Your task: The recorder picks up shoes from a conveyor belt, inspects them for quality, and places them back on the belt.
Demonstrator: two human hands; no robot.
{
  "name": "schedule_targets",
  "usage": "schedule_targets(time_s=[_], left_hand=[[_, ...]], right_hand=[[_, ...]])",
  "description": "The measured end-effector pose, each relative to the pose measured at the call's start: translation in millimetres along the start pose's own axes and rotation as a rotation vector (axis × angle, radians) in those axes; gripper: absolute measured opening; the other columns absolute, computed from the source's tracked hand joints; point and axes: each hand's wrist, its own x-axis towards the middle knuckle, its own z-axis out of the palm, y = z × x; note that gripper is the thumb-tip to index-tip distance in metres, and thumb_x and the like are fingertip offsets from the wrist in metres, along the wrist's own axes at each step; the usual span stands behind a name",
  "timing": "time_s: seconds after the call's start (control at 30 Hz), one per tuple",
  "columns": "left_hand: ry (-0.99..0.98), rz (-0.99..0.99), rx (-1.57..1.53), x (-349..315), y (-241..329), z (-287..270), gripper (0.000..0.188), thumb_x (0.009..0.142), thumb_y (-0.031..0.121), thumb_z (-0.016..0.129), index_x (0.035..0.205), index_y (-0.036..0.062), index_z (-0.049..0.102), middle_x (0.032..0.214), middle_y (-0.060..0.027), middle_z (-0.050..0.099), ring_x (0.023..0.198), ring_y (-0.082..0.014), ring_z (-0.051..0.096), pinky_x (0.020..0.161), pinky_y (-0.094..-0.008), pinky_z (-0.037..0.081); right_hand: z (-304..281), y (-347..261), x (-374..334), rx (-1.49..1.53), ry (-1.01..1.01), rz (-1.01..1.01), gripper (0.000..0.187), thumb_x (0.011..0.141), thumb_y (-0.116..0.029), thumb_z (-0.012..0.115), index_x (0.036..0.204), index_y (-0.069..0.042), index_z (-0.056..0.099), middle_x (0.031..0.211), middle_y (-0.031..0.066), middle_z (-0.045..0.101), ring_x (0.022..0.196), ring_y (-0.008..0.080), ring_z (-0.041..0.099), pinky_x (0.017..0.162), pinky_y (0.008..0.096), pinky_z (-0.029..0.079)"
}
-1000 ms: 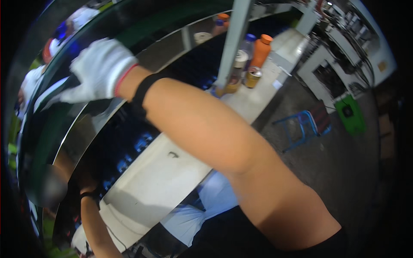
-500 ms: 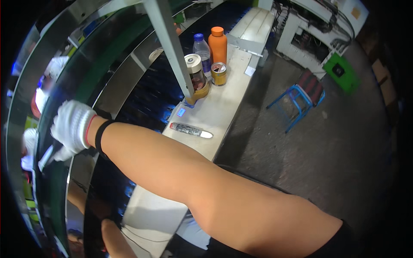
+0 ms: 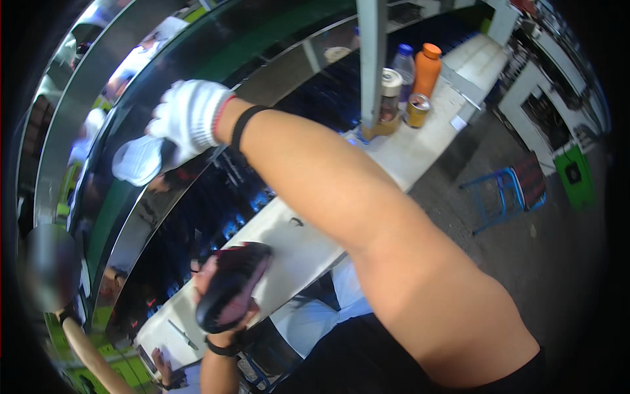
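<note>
Right hand (image 3: 190,118), white-gloved, grips a pale cloth bundle (image 3: 138,161); left hand (image 3: 230,289) clasps a dark shoe-like object (image 3: 233,279); firm grips look advisable.

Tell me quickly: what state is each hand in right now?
Left hand: cannot be told.
Right hand: closed on a white bundle.

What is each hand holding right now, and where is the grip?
The gloved right hand grips a white cloth-like item at its upper end. The left hand clasps a dark shoe-like object from beneath.
</note>
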Motion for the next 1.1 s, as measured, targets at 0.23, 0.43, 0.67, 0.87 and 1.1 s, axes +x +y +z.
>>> schedule_targets(time_s=[0.23,0.43,0.67,0.87,1.1], left_hand=[[0.461,0.038,-0.502,-20,62,66,0.097,0.087,0.001,0.084,0.167,0.0065,0.030,0.142,-0.0270,0.068,0.129,-0.0423,0.071,0.117,-0.0567,0.051],[0.532,0.154,-0.430,0,82,52,0.071,0.085,0.002,0.091,0.149,0.0077,0.061,0.135,-0.0229,0.074,0.115,-0.0406,0.077,0.097,-0.0470,0.064],[0.554,0.088,-0.218,-21,91,9,0.074,0.077,0.007,0.094,0.146,0.0139,0.069,0.131,-0.0142,0.077,0.107,-0.0345,0.074,0.096,-0.0457,0.060],[0.509,-0.066,-0.212,-44,94,8,0.057,0.083,0.009,0.092,0.137,0.0054,0.075,0.129,-0.0108,0.080,0.086,-0.0247,0.073,0.076,-0.0363,0.057],[0.524,-0.122,-0.510,-58,100,16,0.024,0.101,0.011,0.083,0.109,-0.0024,0.065,0.129,-0.0300,0.078,0.088,-0.0208,0.081,0.065,-0.0263,0.061]], right_hand=[[9,7,-5,0.078,0.043,-0.134,0.044,0.088,-0.048,0.087,0.117,-0.015,0.082,0.104,0.0132,0.080,0.099,0.0362,0.078,0.092,0.0471,0.063],[12,4,-23,0.307,0.186,-0.003,0.030,0.080,-0.016,0.092,0.107,-0.010,0.080,0.109,0.0133,0.081,0.107,0.0354,0.078,0.099,0.0415,0.062],[-73,-48,-123,0.349,0.469,-0.154,0.031,0.090,-0.023,0.091,0.107,-0.011,0.069,0.121,0.0184,0.077,0.120,0.0392,0.075,0.102,0.0498,0.060],[-101,-135,-224,1.279,0.543,0.306,0.051,0.104,-0.047,0.078,0.115,0.002,0.069,0.115,0.0254,0.078,0.100,0.0335,0.080,0.090,0.0444,0.067],[-47,-224,-275,1.496,0.310,0.502,0.045,0.102,-0.043,0.083,0.110,0.000,0.072,0.146,0.0373,0.067,0.095,0.0201,0.077,0.086,0.0336,0.059]])
